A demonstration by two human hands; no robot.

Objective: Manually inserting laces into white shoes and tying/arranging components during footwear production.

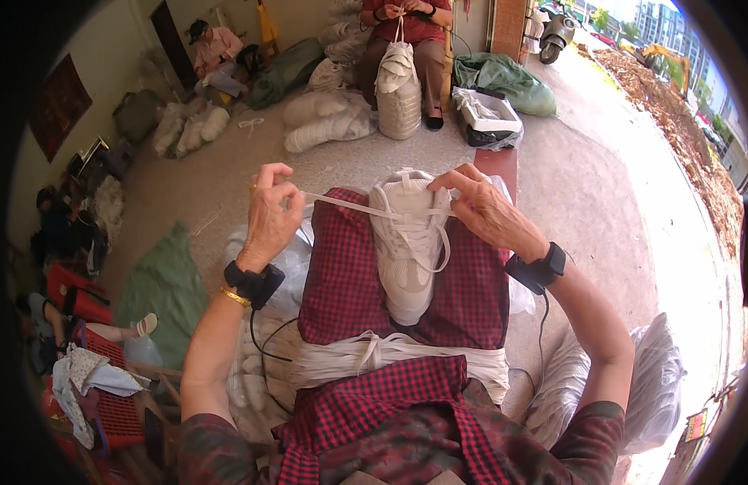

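Daylight glares off the right-hand floor (604, 210); left dimmer; edges curved

The right grip (483, 207) hides part of the white shoe (401, 252).

Off-white lace-up shoe (404, 283), upper facing up, lying lengthwise approx. mid checked apron (345, 271), btwn its L & R halves; toe end twd wearer, collar/tongue end at apron's far edge. Mesh-look panels, rest smooth; lacing crisscrosses over the tongue, partly threaded. White flat lace (353, 204) runs out L fr. the shoe, pulled straight above apron's L half, end pinched in L hand (270, 212); R part short, to R hand (485, 206), fingers by the collar. Slack loop droops on shoe's R side, nr apron's R half.
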